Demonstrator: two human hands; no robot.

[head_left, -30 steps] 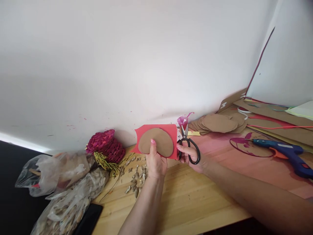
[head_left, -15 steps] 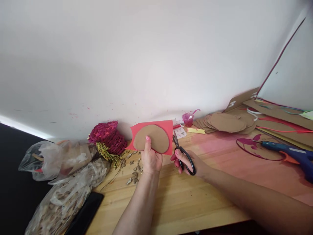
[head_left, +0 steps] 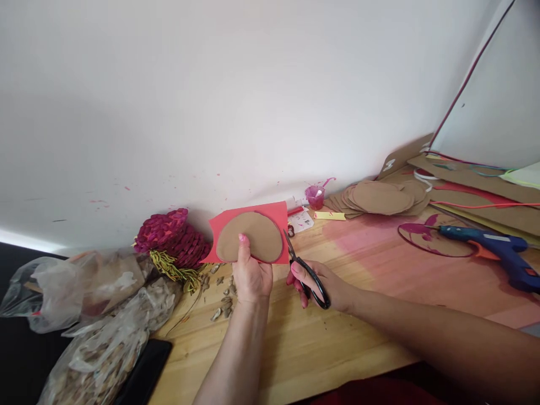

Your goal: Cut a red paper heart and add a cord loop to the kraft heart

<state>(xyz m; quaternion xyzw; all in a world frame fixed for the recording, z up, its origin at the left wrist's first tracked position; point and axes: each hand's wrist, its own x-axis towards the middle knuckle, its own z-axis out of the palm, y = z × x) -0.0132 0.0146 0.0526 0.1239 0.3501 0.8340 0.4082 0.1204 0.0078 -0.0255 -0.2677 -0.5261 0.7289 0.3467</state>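
My left hand pinches a rounded brown cardboard piece against a larger red sheet, thumb on top and fingers hidden underneath. The red sheet shows as a border around the cardboard. In my right hand is a pair of scissors with black handles. Their blades point up and away, at the right edge of the red sheet; whether they touch it I cannot tell.
Plastic bags, a dark flat object and a magenta pinecone-like piece lie left. A pink paint cup and cardboard ovals stand by the wall. A blue glue gun rests right.
The scissors' tips have come closer to the red sheet's right edge. The whole view has shifted, so most things appear further left.
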